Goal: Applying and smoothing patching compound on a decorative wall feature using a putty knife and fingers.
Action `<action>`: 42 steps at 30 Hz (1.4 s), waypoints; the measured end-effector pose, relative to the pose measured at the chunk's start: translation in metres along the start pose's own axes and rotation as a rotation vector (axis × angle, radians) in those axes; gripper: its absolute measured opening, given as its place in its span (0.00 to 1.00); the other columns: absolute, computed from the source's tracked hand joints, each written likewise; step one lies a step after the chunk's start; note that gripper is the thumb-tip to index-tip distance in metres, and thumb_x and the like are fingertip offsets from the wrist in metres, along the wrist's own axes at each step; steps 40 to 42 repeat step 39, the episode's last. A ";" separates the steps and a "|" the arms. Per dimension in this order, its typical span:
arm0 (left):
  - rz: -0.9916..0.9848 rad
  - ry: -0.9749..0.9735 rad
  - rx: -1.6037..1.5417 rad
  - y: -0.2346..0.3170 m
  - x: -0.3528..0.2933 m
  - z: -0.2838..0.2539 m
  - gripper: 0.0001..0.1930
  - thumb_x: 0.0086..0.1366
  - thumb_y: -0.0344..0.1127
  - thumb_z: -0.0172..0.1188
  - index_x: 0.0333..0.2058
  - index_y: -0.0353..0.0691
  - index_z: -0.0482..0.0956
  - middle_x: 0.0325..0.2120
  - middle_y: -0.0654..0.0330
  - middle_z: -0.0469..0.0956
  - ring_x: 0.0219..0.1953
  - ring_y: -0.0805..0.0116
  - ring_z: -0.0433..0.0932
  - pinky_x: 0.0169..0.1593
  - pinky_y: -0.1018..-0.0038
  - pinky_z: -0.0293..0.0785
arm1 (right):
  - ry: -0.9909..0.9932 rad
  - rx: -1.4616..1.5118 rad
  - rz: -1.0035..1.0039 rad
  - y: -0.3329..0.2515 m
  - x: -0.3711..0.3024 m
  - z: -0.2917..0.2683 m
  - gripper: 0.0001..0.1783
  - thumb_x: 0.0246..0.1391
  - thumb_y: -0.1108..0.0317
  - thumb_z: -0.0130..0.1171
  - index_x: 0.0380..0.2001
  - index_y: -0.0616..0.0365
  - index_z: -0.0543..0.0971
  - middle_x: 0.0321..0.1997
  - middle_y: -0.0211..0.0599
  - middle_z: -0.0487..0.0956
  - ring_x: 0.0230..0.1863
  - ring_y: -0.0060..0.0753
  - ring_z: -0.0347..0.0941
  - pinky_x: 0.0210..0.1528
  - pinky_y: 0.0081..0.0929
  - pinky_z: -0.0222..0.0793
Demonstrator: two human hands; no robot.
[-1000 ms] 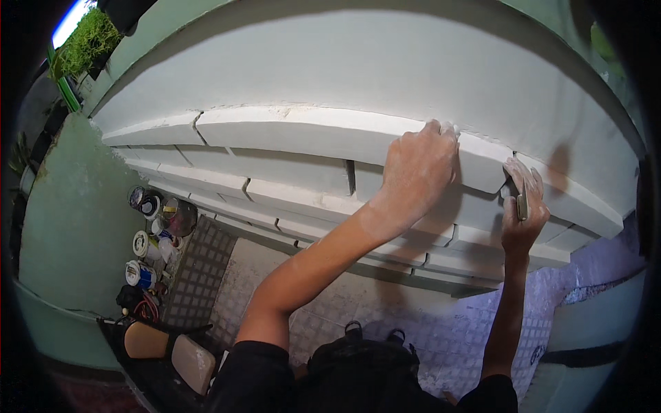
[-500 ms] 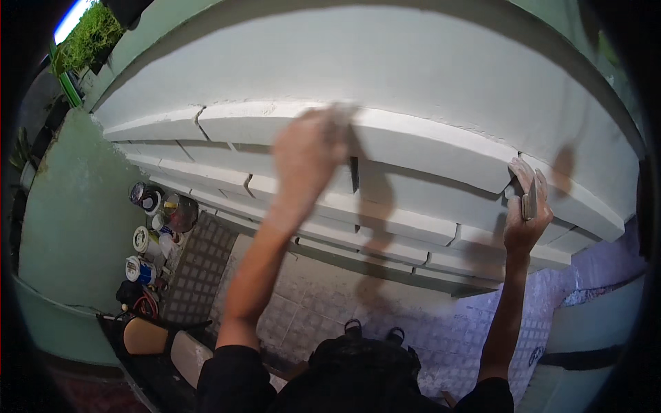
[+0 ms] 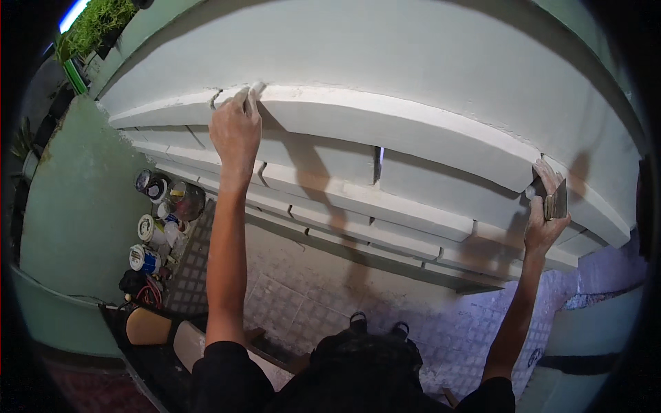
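My left hand [image 3: 234, 136] is raised to the top white ledge [image 3: 399, 124] of the wall, near its left joint. Its fingers are closed on a small pale piece [image 3: 258, 89], pressed where the ledge meets the wall face; its exact kind is unclear. Farther right, my right hand [image 3: 542, 230] is closed around what looks like a putty knife [image 3: 560, 199] with a flat metal blade. That hand's fingertips rest against the ledge beside another joint. White dust coats the fingers of both hands.
Lower white ledges [image 3: 358, 199] step down the wall. Paint buckets [image 3: 146, 259] and jars [image 3: 186, 201] stand by the green wall [image 3: 76, 227] at left. A chair-like thing with a tan pad [image 3: 147, 326] is at lower left. Potted plants [image 3: 96, 27] line the upper left.
My left hand has swept left along the top ledge, from near its middle to the left joint. My right hand stays at its joint, and the blade has turned more toward view.
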State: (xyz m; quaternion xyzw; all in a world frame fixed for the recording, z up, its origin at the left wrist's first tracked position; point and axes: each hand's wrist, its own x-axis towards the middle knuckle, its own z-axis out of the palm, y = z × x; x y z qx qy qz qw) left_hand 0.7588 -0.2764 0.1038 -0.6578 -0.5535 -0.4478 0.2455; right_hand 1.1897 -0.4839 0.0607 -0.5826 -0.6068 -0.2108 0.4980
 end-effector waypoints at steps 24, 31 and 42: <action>0.320 -0.317 -0.358 0.127 -0.017 -0.016 0.09 0.61 0.39 0.62 0.36 0.43 0.86 0.22 0.49 0.80 0.28 0.48 0.80 0.36 0.56 0.77 | -0.036 0.024 0.062 0.021 -0.012 -0.003 0.30 0.45 0.84 0.47 0.53 0.62 0.79 0.58 0.41 0.79 0.65 0.40 0.69 0.73 0.37 0.50; 0.098 -0.205 -0.296 0.069 -0.004 -0.006 0.09 0.65 0.39 0.59 0.33 0.41 0.85 0.23 0.53 0.81 0.28 0.52 0.81 0.32 0.57 0.76 | -0.040 -0.013 0.028 0.011 -0.004 -0.007 0.31 0.43 0.85 0.46 0.53 0.62 0.79 0.57 0.43 0.80 0.63 0.39 0.72 0.70 0.35 0.56; -0.471 -0.084 -0.994 0.058 -0.085 -0.034 0.14 0.68 0.32 0.59 0.51 0.47 0.83 0.46 0.48 0.83 0.57 0.53 0.77 0.64 0.70 0.67 | -0.014 -0.072 -0.035 0.006 -0.001 -0.001 0.29 0.44 0.81 0.50 0.53 0.56 0.80 0.54 0.44 0.81 0.61 0.44 0.75 0.73 0.48 0.53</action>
